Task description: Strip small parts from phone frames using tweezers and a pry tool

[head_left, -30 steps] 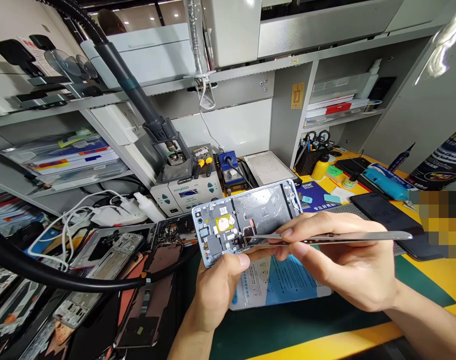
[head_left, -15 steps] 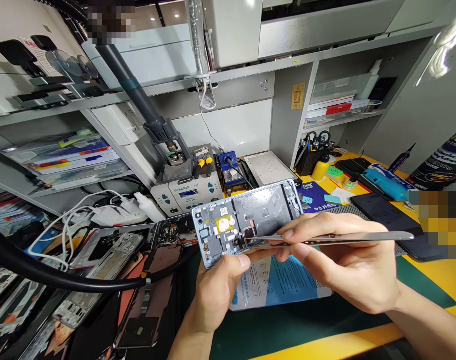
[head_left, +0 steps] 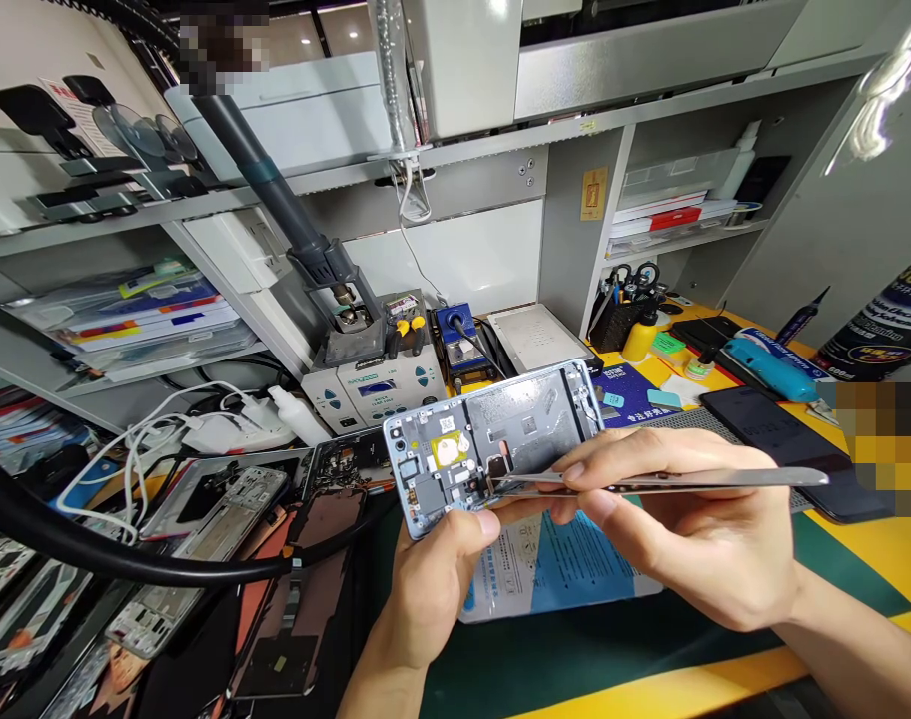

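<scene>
An opened phone (head_left: 530, 417), its board and bare inner frame showing, is tilted up in front of me. Its lower left edge sits in the grip of my left hand (head_left: 433, 579), thumb on the near edge, the other fingers mostly behind it. My right hand (head_left: 710, 529) pinches a pair of metal tweezers (head_left: 695, 479) between thumb and fingers. The tweezer tips reach the phone's inside near the board's lower right edge; whether they grasp a small part cannot be made out. Below the phone lies a blue and white printed packet (head_left: 560, 569) on the green mat (head_left: 515, 669).
Several stripped phone frames and screens (head_left: 291, 599) crowd the left, crossed by a thick black hose (head_left: 201, 567). A soldering station (head_left: 373, 389) stands behind. To the right are a dark phone (head_left: 785, 439), a yellow bottle (head_left: 639, 338) and a large black can (head_left: 886, 320).
The tweezer tips have shifted very slightly inside the phone. Both hands and the phone stay almost where they were.
</scene>
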A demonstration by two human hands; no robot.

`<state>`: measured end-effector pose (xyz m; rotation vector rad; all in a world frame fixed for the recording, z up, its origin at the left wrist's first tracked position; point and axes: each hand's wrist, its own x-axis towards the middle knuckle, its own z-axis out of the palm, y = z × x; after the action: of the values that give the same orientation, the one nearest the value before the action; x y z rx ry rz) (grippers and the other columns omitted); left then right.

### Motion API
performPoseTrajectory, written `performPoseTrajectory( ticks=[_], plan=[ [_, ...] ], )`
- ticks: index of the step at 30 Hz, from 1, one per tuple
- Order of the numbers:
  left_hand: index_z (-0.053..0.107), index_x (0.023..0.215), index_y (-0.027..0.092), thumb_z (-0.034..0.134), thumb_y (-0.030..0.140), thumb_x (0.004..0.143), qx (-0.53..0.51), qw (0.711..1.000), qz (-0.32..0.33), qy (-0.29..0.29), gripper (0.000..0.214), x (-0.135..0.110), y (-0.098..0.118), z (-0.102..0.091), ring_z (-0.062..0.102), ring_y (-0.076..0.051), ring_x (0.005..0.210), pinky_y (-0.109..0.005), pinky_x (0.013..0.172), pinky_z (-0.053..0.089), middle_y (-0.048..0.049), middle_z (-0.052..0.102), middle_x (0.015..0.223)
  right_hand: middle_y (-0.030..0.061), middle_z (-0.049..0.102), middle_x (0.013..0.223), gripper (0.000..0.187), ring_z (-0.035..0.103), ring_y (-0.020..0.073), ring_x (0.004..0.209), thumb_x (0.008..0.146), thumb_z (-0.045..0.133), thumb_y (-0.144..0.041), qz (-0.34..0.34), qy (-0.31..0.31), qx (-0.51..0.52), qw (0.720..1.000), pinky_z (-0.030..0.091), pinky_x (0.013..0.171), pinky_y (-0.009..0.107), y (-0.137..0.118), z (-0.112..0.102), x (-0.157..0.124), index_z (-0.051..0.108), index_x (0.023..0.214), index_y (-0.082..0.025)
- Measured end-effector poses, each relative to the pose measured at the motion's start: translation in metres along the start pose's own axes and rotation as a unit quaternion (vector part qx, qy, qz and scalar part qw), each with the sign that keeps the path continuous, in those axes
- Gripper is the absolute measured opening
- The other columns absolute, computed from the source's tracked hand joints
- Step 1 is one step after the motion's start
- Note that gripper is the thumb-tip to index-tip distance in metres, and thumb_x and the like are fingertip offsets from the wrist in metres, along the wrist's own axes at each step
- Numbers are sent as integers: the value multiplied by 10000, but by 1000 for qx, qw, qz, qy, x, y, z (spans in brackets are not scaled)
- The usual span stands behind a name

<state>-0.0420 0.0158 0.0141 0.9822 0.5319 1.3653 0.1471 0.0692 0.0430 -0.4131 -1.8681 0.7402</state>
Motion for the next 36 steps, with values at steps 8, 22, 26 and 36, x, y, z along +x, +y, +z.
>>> performPoseTrajectory(
  ticks=[8,22,26,36],
  plan=[
    [770,1171,187,481,115,877,9,1000,8,5,418,-1,-2,-3,662,-296,1204,-431,1054,536,-60,768,1228,-16,808,843,256,776,156,750,831,698,-32,-6,-4,-17,1000,637,722,255,-2,-1,-1,732,977,-240],
    [781,1165,215,554,185,871,-12,1000,-17,22,373,-1,-3,-5,688,-300,1144,-465,1065,500,-55,778,1192,-13,805,831,227,772,164,752,861,708,-56,24,3,17,1000,641,724,280,3,2,-4,748,989,-239],
    [788,1138,182,533,180,867,-8,1000,-18,15,373,0,-1,-2,669,-319,1173,-488,1088,473,-70,775,1184,-14,805,877,270,786,170,755,871,709,-49,38,-8,52,998,645,708,277,4,2,-8,759,1032,-260],
    [781,1127,138,495,178,837,-4,1000,-22,4,409,2,3,0,623,-357,1249,-526,1111,431,-100,775,1179,-4,790,764,189,774,175,664,926,696,-115,113,-8,156,981,644,640,282,7,7,-5,770,1015,-264]
  ],
)
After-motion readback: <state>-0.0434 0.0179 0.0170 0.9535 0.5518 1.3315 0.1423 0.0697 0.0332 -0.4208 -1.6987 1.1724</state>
